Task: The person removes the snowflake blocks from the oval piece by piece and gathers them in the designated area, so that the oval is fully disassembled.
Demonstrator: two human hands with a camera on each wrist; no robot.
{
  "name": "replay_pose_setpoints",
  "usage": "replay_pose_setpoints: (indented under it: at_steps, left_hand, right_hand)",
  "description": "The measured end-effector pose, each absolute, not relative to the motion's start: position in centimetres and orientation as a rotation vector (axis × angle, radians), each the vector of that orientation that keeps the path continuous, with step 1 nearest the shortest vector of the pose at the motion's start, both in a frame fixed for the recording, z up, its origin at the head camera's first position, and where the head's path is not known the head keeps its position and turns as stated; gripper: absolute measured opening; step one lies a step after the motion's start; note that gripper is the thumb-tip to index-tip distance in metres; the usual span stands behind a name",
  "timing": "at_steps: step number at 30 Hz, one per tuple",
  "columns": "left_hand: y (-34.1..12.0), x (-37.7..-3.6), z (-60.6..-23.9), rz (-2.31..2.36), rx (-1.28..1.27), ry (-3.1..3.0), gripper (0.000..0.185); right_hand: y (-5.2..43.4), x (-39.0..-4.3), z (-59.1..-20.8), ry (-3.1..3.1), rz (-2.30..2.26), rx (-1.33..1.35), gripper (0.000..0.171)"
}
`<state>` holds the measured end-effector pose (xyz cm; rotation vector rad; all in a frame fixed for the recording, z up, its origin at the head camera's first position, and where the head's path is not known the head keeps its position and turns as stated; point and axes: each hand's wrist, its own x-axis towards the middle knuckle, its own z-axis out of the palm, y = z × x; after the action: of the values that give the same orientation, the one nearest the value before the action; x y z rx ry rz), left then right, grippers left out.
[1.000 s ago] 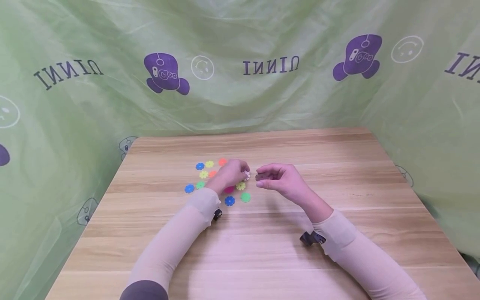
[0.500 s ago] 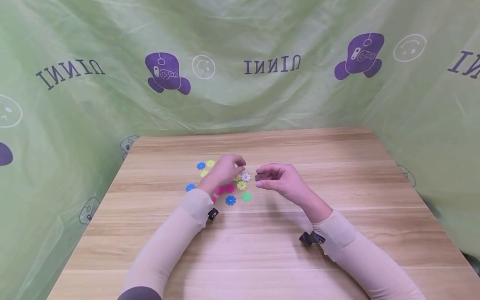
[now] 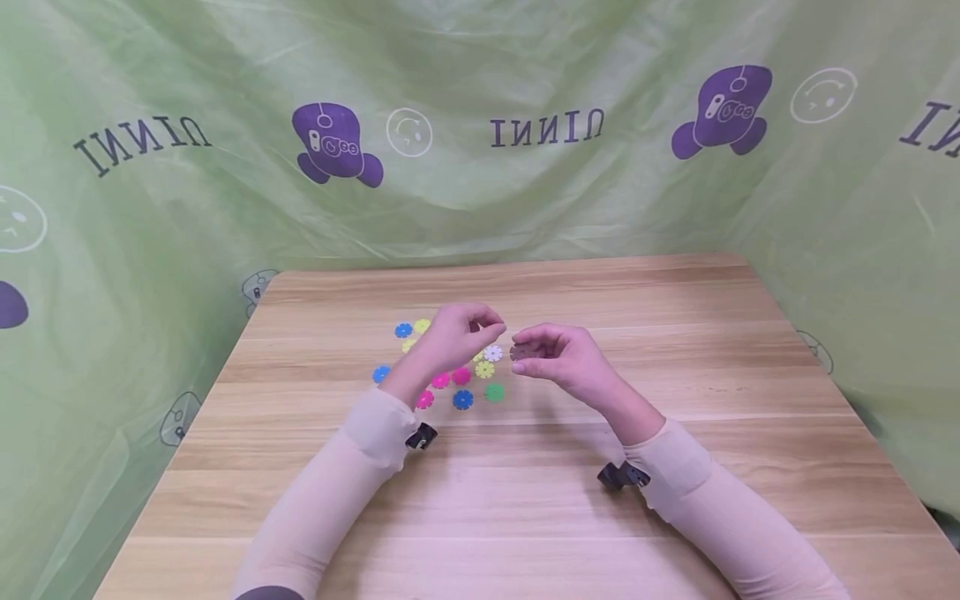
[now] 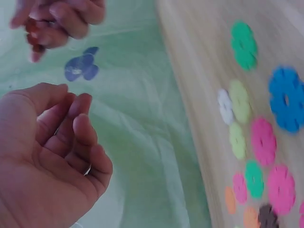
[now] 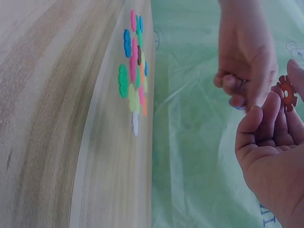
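Between thumb and fingers, my right hand (image 3: 568,360) pinches a brown notched flower-shaped disc (image 3: 519,353), which looks orange-brown in the right wrist view (image 5: 287,93). To its left, my left hand (image 3: 456,335) is raised above the discs with its fingers loosely bent. Nothing shows between its fingertips in the left wrist view. On the table below lie a white disc (image 3: 492,353), a yellow disc (image 3: 485,369), a green disc (image 3: 494,391), a blue disc (image 3: 462,400) and a pink disc (image 3: 424,399). My left hand and forearm cover part of this group.
Several more flower-shaped discs lie at the left, including a blue disc (image 3: 403,331) and a dark brown disc (image 4: 268,216). The wooden table (image 3: 675,350) stands against a green printed curtain (image 3: 465,200) at the back and sides.
My left hand has come away from the white disc and risen, first back, then slightly toward the right hand. The white disc stays on the table. My right hand holds the brown disc almost still.
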<state>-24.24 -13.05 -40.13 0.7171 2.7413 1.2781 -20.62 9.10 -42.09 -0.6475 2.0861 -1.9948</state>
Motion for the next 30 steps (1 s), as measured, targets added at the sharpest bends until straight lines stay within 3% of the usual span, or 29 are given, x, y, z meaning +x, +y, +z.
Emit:
replay_pose_setpoints:
  at_steps: [12, 30]
  left_hand:
    - [-13.1, -21.9, -39.7, 1.678, 0.577, 2.264, 0.021]
    - [-12.0, -22.1, -40.6, 1.829, 0.395, 2.137, 0.018]
  right_hand:
    - [9.3, -20.6, -42.0, 2.097, -1.999, -0.655, 0.039]
    - [9.6, -20.7, -42.0, 2.151, -2.001, -0.664, 0.041]
